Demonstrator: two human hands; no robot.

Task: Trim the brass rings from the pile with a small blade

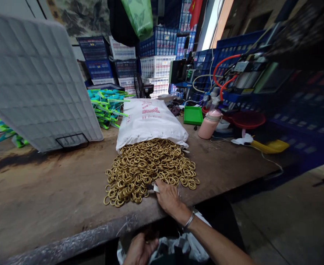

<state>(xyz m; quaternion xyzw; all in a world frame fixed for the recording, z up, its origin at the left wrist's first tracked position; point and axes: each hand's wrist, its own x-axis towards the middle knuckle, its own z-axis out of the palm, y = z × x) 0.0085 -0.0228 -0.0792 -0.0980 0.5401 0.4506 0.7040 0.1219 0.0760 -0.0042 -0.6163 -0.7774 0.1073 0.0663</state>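
A heap of brass-coloured rings [148,167] spills out of a white sack [150,120] onto the brown workbench [54,198]. My right hand [167,197] rests on the near edge of the heap, fingers bent over the rings, with a small white piece showing by the fingertips. A metal bracelet sits on that wrist. My left hand [140,250] is below the bench edge, fingers curled around the rim of a white plastic bag [189,248] in my lap.
A large white plastic crate [37,81] tilts up at the left. Green plastic parts [108,106] lie behind it. A pink bottle [209,124], a green tray [193,115], a red dish [247,119] and a machine with red hoses stand at the right. Stacked crates fill the back.
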